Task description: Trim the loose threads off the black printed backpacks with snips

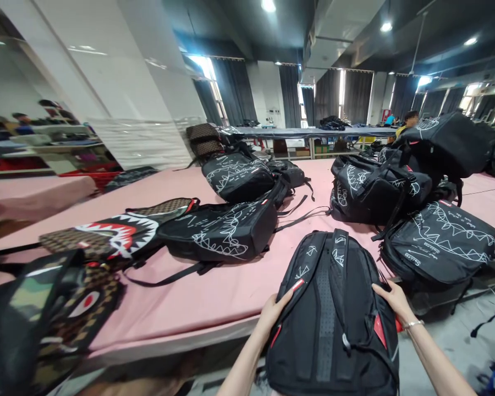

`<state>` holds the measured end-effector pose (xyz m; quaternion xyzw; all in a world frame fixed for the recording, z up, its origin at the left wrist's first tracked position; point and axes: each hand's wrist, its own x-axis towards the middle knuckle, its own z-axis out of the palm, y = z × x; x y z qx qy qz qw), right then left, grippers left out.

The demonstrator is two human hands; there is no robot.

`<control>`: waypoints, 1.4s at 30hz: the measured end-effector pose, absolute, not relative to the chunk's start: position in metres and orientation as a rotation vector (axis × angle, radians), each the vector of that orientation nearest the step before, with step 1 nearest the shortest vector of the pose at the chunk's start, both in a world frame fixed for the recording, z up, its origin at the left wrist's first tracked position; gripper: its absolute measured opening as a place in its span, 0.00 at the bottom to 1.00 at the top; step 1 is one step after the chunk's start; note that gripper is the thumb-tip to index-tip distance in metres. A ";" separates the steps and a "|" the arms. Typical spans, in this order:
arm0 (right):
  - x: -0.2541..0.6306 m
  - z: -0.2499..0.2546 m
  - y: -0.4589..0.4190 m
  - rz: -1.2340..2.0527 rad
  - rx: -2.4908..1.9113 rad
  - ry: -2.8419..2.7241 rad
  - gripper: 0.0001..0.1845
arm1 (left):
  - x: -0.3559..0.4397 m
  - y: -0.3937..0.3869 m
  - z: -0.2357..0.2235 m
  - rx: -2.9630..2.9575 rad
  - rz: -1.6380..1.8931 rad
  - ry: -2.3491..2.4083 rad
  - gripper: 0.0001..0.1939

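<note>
A black backpack [330, 319] with white line drawings and red tabs lies back-side up over the near edge of the pink table [214, 297]. My left hand [272, 312] grips its left side, fingers curled on the fabric. My right hand [394, 300] clasps its right side near a red tab; a thin bracelet circles that wrist. Both forearms reach in from the bottom of the view.
Several more black backpacks [223, 231] with white drawings lie across the table, some stacked at the right [437, 242]. Shark-mouth checkered bags [107, 234] sit at the left. A person [410, 120] sits at a far table. Grey floor shows at the lower right.
</note>
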<state>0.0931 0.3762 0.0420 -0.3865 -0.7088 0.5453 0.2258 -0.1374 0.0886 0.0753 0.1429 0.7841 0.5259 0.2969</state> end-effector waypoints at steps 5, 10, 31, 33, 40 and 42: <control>0.102 0.093 0.359 1.542 -0.849 -1.774 0.34 | -0.133 0.075 0.099 0.495 1.631 1.981 0.33; 0.095 0.156 0.325 1.250 -0.677 -1.634 0.32 | -0.166 0.089 0.152 0.759 1.819 2.268 0.34; 0.063 0.102 0.241 0.731 -0.341 -1.984 0.30 | -0.054 0.161 0.244 1.839 2.116 2.325 0.09; 0.065 0.104 0.240 0.729 -0.324 -1.993 0.31 | -0.053 0.163 0.244 1.866 2.144 2.299 0.07; 0.083 0.124 0.241 1.009 -0.323 -2.067 0.21 | -0.054 0.162 0.241 1.782 2.092 2.467 0.04; 0.087 0.138 0.242 1.219 -0.439 -2.039 0.16 | -0.052 0.164 0.238 1.621 2.108 2.443 0.07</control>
